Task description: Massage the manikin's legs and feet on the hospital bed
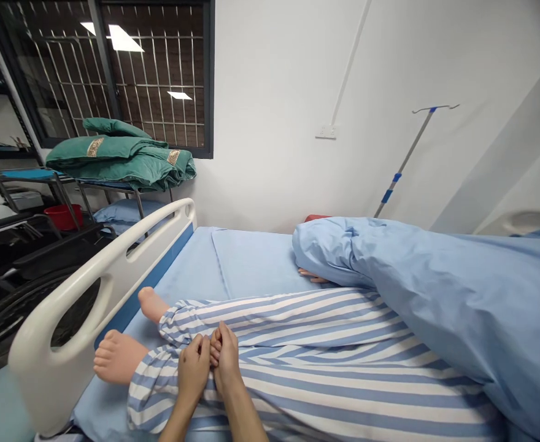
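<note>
On the hospital bed point(127, 242), the left hand point(193, 368) and right hand point(226, 359) pinch, fingers narrow, a dummy's point(118, 357) striped pajama leg point(154, 393). It looks soft and light, easy to hold by the cuff.

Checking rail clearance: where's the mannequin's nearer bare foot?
In the head view the foot lies lower left, between the white bed rail and the striped trouser cuff.

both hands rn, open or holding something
Left hand: closed, apparently gripping the striped trouser leg
Right hand: closed, apparently gripping the striped trouser leg
</note>
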`<state>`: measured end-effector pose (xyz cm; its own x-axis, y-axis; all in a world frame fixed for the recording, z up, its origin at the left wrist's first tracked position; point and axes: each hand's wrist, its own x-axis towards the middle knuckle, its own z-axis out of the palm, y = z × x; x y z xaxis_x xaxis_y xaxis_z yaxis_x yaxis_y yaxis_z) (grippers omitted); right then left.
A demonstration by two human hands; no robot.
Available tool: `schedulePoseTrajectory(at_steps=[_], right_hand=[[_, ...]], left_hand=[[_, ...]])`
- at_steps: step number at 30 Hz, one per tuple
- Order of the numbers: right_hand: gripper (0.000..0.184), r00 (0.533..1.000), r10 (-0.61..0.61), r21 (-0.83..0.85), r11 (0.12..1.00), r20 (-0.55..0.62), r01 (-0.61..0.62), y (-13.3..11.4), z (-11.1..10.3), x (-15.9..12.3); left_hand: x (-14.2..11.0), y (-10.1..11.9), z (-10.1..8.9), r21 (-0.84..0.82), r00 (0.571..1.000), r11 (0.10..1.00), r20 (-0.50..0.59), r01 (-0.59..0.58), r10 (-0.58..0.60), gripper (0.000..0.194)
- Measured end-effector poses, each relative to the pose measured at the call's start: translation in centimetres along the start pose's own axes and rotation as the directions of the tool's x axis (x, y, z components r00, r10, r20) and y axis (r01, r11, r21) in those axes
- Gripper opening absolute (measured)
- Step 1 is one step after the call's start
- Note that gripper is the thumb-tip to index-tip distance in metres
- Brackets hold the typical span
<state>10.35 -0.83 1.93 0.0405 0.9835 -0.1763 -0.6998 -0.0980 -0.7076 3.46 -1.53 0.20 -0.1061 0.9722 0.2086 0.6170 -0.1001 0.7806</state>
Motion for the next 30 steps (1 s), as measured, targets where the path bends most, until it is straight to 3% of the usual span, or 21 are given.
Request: schedulePoseTrajectory(at_steps=[6,13,16,19,22,25,30], right_hand=[[0.043,0.999,-0.008,-0.116,0.993,0.041,0.013,-3.4,-3.8,-1.4],[0.042,0.987,-0.158,-0.24,0.96,-0.041,0.143,-8.3,-9.6,-2.8],[0.043,0.975,-0.198,-0.288,0.944,-0.101,0.162,-9.4,-11.4,-3.4],[0.045,0.972,-0.216,-0.397,0.903,-0.089,0.165,-9.5,-12.2,-3.5],[0.046,0.944,-0.303,-0.507,0.839,-0.132,0.199,-9.2,-11.5,-3.1],[0.046,0.897,-0.42,-0.591,0.761,-0.137,0.266,-8.7,-8.6,-2.9],[0.038,0.885,-0.436,-0.693,0.589,0.162,0.417,-4.9,-1.1,-3.0]], left_hand=[[-0.2,0.6,0.1,0.105,0.999,0.994,-0.041,-0.006,0.01,0.031],[-0.3,0.4,0.1,0.116,1.0,0.993,-0.025,-0.008,0.011,0.03],[-0.3,0.4,0.1,0.117,0.999,0.993,-0.031,-0.012,0.015,0.028],[-0.3,0.5,0.1,0.112,0.999,0.994,-0.042,-0.012,0.017,0.028],[-0.3,0.6,0.1,0.105,0.999,0.994,-0.044,-0.003,0.008,0.028],[-0.2,0.8,0.1,0.1,0.999,0.995,-0.043,-0.001,0.005,0.029],[0.0,-0.3,0.0,-0.01,0.998,0.998,-0.03,-0.063,0.062,0.031]])
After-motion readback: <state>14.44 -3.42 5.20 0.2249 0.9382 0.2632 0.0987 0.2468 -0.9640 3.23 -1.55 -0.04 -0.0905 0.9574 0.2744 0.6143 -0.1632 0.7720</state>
